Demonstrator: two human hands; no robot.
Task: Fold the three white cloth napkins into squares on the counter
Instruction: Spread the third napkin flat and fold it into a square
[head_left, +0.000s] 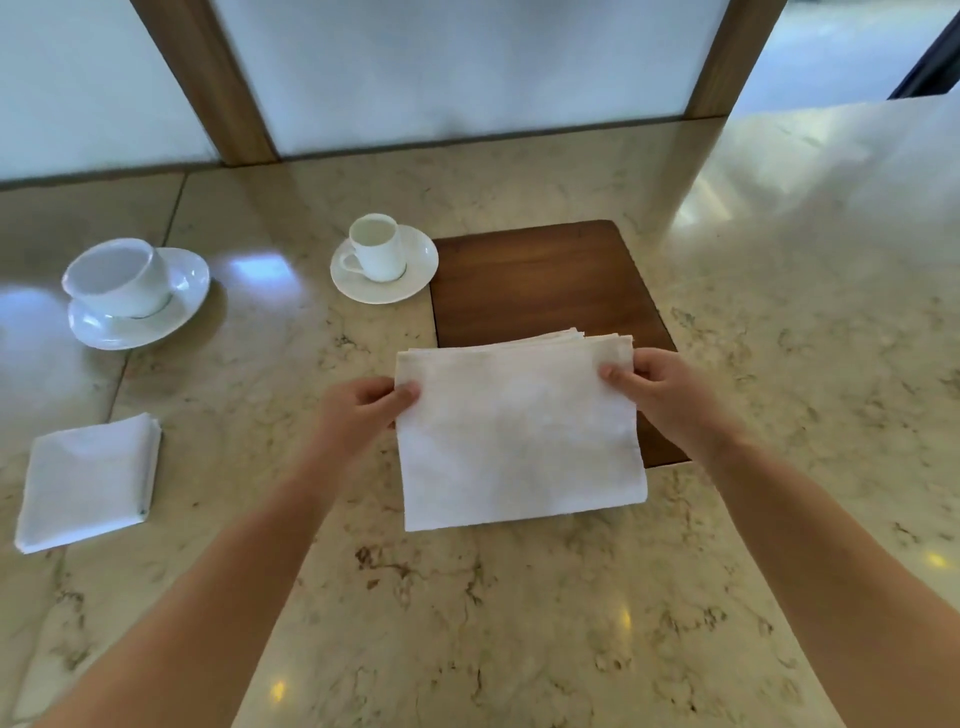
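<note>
A white cloth napkin (519, 436), folded into a wide rectangle of several layers, lies in the middle of the marble counter (467, 613), its far edge over a wooden board. My left hand (363, 410) pinches its far left corner, thumb on top. My right hand (649, 387) pinches its far right corner the same way. The far edge looks slightly lifted. A second white napkin (88, 483), folded into a square, lies flat at the left of the counter, apart from both hands.
A dark wooden board (540, 280) lies behind and under the napkin. A small white cup on a saucer (382, 260) stands at the board's left edge. A larger cup on a saucer (130, 291) stands far left. Frosted panels with wooden posts (228, 104) close the counter's back.
</note>
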